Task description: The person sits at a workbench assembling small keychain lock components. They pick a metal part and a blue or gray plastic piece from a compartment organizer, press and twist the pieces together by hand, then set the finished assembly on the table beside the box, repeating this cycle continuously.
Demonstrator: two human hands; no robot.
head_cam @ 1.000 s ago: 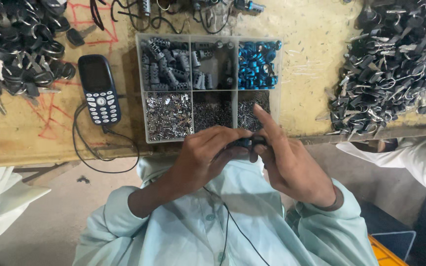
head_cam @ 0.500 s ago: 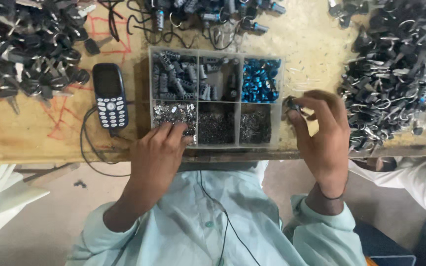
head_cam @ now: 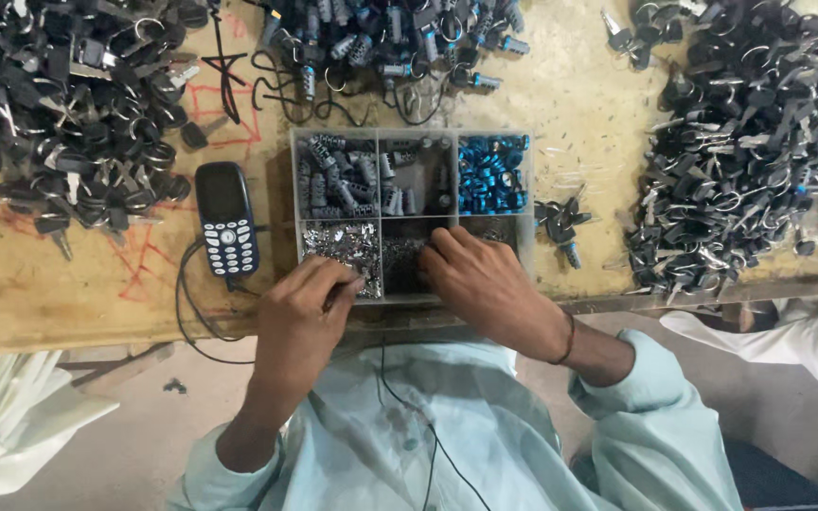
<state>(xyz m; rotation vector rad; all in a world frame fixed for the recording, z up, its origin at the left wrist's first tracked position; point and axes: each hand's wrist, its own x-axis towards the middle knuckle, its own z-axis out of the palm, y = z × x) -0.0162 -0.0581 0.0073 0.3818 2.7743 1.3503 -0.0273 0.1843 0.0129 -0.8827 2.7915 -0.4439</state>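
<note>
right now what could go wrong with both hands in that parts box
The box sits close to the table edge; leaning on its near wall with the left hand or right hand could tip it and spill the small silver parts. Those tiny parts could also flick into the next compartment. The phone cable loops off the edge beside the left wrist and might snag, dragging the phone.

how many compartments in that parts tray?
6, in two rows in the clear tray. Back row: grey cylinders left, mixed grey parts middle, blue rings right. Front row: silver bits left, dark small parts middle, and a right one mostly hidden by the right hand.
</note>
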